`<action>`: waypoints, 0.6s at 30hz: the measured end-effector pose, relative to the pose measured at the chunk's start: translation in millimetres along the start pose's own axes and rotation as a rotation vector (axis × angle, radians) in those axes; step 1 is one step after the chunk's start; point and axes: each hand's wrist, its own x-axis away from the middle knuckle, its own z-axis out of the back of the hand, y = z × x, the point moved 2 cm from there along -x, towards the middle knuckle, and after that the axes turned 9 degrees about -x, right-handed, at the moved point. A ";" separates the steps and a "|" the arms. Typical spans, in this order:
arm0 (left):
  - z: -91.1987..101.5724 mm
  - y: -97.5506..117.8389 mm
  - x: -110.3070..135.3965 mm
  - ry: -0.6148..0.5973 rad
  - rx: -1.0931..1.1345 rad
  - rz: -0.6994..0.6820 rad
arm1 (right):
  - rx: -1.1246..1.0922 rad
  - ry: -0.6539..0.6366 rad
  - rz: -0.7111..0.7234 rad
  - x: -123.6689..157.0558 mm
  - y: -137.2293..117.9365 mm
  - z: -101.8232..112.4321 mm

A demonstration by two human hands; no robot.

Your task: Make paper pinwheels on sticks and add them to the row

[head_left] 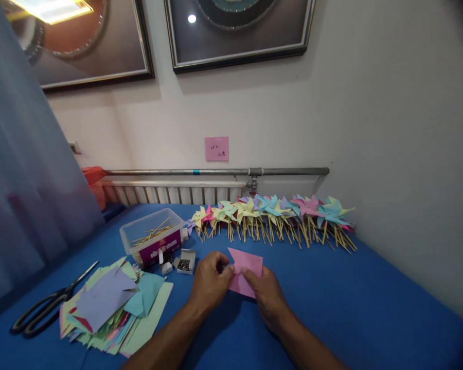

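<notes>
A pink paper sheet point(250, 263) is held above the blue table, its upper left side showing a cut notch. My left hand point(211, 280) pinches the sheet's left part between thumb and fingers. On the right side, my right hand point(268, 295) grips it with the thumb on top and the fingers behind, mostly hidden. Close to my left hand stands a small open white box point(185, 262) holding small metal pins. Beside that box is another small box point(165, 262), dark inside.
Finished paper pinwheels point(270, 205) on sticks line the table's back. A clear plastic tub point(152, 231) with wooden sticks stands left, behind a pile of coloured paper point(108, 298). Black-handled scissors point(54, 303) lie at far left. A radiator point(170, 191) runs along the wall.
</notes>
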 end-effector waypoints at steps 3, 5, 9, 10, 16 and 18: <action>-8.6 -9.3 -5.3 -0.125 0.259 0.214 | -0.002 -0.032 -0.024 1.4 0.7 -1.1; -13.0 -13.0 -6.8 -0.155 0.363 0.263 | 0.001 -0.054 -0.031 2.5 1.1 -2.6; -16.0 -15.2 -7.0 -0.145 0.457 0.295 | -0.003 -0.069 -0.051 4.4 1.2 -4.8; -16.3 -15.3 -6.9 -0.149 0.473 0.307 | -0.006 -0.068 -0.052 4.9 0.8 -5.1; -18.8 -17.0 -7.9 -0.162 0.535 0.377 | -0.016 -0.082 -0.053 7.7 -3.5 -7.5; -19.3 -16.5 -8.0 -0.162 0.541 0.386 | -0.014 -0.087 -0.055 8.1 -4.1 -8.2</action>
